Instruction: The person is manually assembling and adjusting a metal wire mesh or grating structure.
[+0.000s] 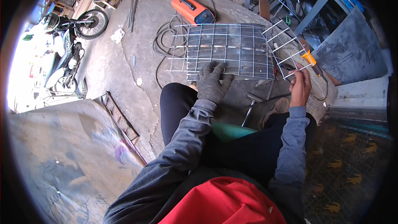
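My left hand, in a grey glove, rests with its fingers apart on the near edge of a welded wire mesh panel. That panel lies over dark metal slats, and its wire ends stick out on the left. My bare right hand pinches the near corner of a smaller, tilted piece of wire mesh. This piece stands off the right end of the slats. Just beyond it lies a yellow-orange power tool, partly hidden by the wires. A hammer is between my legs.
An orange welding machine stands beyond the panel, with looped cable on the concrete. Metal stock and a large sheet crowd the right. A motorcycle stands far left, near long rods. A green seat is under me.
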Demonstrator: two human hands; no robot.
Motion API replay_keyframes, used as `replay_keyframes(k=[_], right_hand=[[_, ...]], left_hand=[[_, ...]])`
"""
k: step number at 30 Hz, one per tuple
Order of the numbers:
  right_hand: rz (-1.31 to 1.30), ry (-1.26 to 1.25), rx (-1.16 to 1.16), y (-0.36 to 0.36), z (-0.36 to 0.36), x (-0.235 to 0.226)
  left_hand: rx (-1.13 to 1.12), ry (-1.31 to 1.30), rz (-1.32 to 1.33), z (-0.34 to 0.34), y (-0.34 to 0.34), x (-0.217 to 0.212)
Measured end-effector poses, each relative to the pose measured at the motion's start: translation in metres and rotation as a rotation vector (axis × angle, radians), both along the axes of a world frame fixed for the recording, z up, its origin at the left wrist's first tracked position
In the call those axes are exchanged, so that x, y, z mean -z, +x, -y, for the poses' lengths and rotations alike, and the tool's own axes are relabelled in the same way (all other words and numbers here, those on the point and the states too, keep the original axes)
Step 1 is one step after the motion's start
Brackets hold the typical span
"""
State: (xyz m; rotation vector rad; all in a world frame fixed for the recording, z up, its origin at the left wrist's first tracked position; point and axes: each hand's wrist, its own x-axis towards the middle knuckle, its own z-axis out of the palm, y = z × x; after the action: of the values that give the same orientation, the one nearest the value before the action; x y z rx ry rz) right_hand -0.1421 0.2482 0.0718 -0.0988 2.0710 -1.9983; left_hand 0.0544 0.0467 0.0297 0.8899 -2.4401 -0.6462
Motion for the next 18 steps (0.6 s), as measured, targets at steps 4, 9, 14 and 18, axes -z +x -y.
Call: replay_keyframes(k=[4, 9, 14, 18], right_hand=[[0.127, -0.194, 0.14, -0.014, -0.025, 0.003], [0.068, -0.157, 0.213, -0.027, -0.051, 0.005], [-0.07, -0.126, 0.337, -0.035, -0.062, 0.0], [-0.057, -0.17, 0.389, -0.04, -0.076, 0.0]], left_hand=[[0.089, -0.245, 0.086, -0.005, 0.006, 0.009], [0.128, -0.159, 0.09, -0.001, 0.009, 0.016], [0.073, -0.177, 0.143, -0.002, 0.011, 0.015], [0.069, -0.209, 0.208, -0.006, 0.012, 0.011]])
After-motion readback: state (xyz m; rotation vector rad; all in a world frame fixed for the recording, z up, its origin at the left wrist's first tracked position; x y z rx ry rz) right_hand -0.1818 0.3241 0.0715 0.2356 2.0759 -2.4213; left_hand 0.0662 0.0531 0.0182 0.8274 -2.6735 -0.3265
